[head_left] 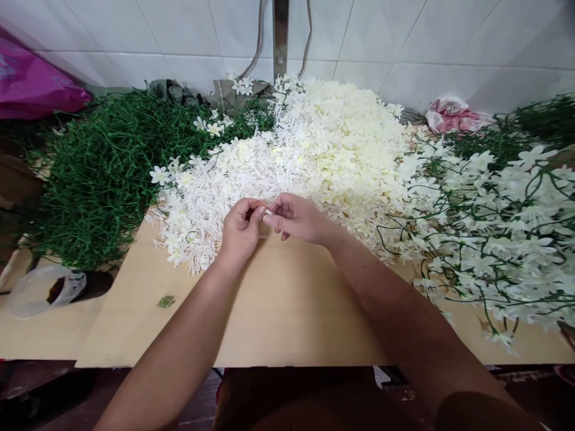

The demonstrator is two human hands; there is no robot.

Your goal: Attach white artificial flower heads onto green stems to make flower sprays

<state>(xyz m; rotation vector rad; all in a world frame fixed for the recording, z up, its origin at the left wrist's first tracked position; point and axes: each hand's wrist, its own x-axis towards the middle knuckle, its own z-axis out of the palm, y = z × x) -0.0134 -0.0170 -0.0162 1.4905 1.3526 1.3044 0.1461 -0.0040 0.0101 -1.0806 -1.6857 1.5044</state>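
Over the near edge of the flower pile, my two hands meet at the fingertips. My right hand (299, 218) is closed, with a thin white piece (270, 212) pinched between thumb and forefinger. Thumb and forefinger of my left hand (241, 226) are pressed together right beside it; what they hold is too small to make out. Just beyond lies a heap of thin white stamen-like strands (238, 173), topped by loose white blossoms (178, 236). Cream artificial petals (354, 143) are piled up behind my right hand.
Green plastic stems (103, 161) form a big heap at the left. White flowers on green stems (507, 239) spread along the right. A clear plastic cup (40, 291) lies near a dark container (94, 284). Cardboard (287, 311) covers the tabletop before a tiled wall (381, 36).
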